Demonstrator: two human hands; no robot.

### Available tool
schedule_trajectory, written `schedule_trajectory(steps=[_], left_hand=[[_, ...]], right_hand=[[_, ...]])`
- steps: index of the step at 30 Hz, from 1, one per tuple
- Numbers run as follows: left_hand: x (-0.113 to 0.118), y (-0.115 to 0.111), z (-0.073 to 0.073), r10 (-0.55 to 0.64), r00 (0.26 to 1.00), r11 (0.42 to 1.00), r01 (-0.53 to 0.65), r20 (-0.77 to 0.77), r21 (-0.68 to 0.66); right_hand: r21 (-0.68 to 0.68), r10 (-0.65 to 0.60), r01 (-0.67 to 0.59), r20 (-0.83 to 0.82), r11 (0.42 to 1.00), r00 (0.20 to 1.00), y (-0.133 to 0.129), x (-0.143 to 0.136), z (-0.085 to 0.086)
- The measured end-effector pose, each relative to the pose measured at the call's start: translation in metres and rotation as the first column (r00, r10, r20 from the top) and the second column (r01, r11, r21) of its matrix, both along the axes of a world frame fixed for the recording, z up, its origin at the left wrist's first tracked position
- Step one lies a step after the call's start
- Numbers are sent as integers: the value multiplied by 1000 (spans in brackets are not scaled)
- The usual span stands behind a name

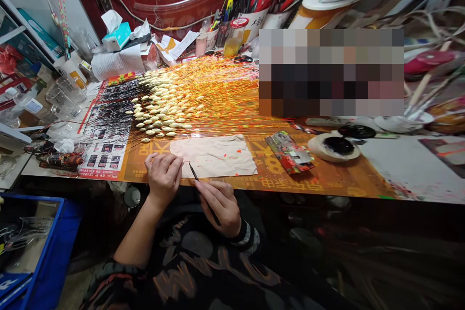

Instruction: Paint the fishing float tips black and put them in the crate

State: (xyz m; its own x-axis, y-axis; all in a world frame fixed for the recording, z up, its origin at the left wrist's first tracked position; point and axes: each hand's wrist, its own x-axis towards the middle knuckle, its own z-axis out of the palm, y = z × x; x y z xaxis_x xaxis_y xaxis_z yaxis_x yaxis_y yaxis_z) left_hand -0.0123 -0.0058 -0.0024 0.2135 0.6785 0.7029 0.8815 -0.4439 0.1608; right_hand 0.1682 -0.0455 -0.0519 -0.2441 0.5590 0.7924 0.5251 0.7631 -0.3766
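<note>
My left hand [164, 174] is at the table's front edge, fingers closed over what looks like a fishing float. Its body is hidden under the fingers, and only a thin stem to the left and a fine reddish tip to the right show. A slim dark paintbrush [193, 171] is pinched in my right hand [221, 203], its point up near that fine tip. Under the tip lies a cream cloth [225, 155] with small red spots. Beyond it, many pale-bodied fishing floats [163, 106] lie in rows, dark stems leftward and orange-yellow tips rightward.
On the right are a paint-smeared box [289, 152] and a round pot with black contents [336, 147]. Glass mugs [65, 94], a tissue box [116, 36] and brush-filled cups [252, 24] line the left and back. A blue crate [47, 252] stands below left. A pixelated patch covers the back right.
</note>
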Motion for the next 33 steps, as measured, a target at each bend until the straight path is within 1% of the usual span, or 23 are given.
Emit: schedule_trajectory(steps=[6,9,21,27,33], left_hand=[[-2,-1,0,1,1000,1000,-1,2,21],[-2,-1,-1,6,1000,1000,-6,6,8],[-2,-1,-2,9,1000,1000,-9,4,-5],[-1,-1,0,1,1000,1000,-1,-3,28],[-5,-2,-1,-12,1000,1000,12,10,13]], right_hand=[[14,30,-30,-9,999,999,-1,-1,0],[4,39,-39,-12,999,999,0,-3,2],[-3,23,-23,-5,1000,1000,2,-8,4],[-5,21,-20,7,1000,1000,2,-8,6],[22,38,-38,-16,999,999,2,-7,6]])
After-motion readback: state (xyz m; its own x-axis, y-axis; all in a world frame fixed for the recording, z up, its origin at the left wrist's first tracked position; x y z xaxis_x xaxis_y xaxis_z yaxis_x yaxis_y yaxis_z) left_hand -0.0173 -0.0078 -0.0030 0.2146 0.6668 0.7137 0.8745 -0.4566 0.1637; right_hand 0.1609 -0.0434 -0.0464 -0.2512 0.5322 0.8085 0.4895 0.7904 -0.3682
